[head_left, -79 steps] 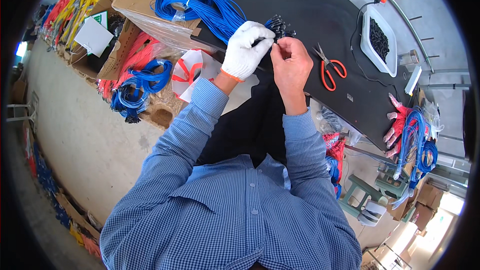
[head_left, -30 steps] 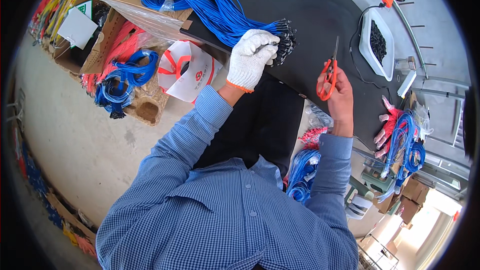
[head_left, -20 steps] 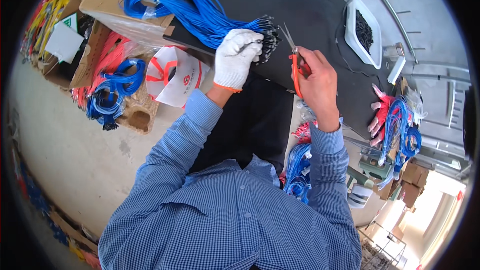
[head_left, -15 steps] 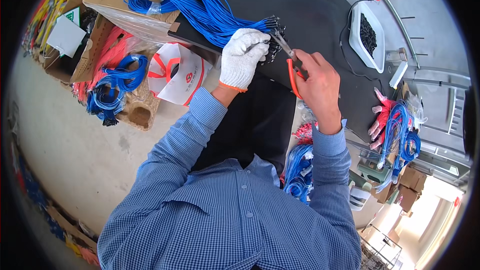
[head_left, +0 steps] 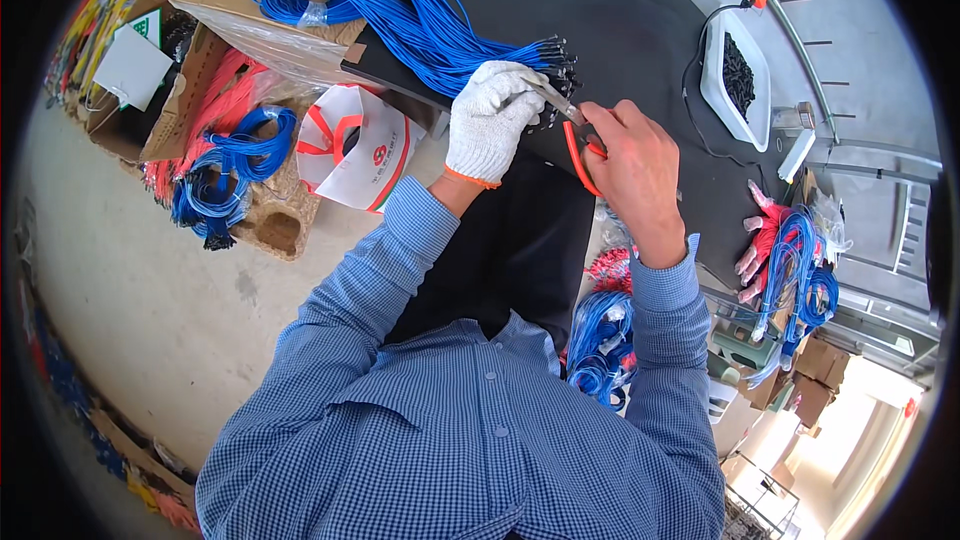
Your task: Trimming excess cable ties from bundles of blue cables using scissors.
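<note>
One bundle of blue wires (head_left: 420, 25) lies across the black desk (head_left: 620, 20), its dark ends bunched under the gloved left hand (head_left: 490, 120), fingers curled around them. Right hand (head_left: 635, 165) grips orange-handled scissors (head_left: 572, 130), blades at those ends; trimming looks barely begun.

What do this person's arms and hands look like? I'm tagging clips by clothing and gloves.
Both arms are in long sleeves of a blue-and-white small-check button shirt, with buttoned cuffs at the wrists. The left hand wears a white knit work glove with an orange edge at the cuff. The right hand is bare, with no glove.
</note>
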Available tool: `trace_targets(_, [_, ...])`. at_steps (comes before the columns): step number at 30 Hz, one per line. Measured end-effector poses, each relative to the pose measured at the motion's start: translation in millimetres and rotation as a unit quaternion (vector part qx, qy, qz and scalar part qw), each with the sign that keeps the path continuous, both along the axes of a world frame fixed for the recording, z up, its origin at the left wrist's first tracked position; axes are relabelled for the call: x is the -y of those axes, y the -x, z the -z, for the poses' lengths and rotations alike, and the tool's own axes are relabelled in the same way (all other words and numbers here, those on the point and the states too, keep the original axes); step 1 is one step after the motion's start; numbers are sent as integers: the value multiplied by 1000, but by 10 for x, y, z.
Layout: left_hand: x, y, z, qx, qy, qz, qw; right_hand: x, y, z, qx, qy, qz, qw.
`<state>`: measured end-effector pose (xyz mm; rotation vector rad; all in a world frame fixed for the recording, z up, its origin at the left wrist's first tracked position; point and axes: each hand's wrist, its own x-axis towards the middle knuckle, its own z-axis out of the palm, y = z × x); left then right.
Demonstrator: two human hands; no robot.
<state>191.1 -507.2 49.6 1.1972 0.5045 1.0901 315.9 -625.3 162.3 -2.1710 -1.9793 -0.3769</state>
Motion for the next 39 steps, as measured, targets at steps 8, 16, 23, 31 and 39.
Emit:
trace_targets(8, [-7, -4, 51, 8, -15, -6, 1000, 3, -11, -6, -5, 2, -10, 1000])
trace_targets(16, [21, -6, 19, 32, 57, 12, 998, 15, -119, 131, -67, 11, -19, 998])
trace_targets(23, [23, 11, -25, 28, 60, 21, 998, 70, -141, 178, -207, -65, 29, 976])
trace_targets(31, [5, -27, -11, -38, -26, -38, 998, 111, -80, 193, -196, -64, 39, 978])
trace_targets(39, [11, -48, 41, -76, -68, -76, 992, 121, 2, 253, -229, -68, 43, 970])
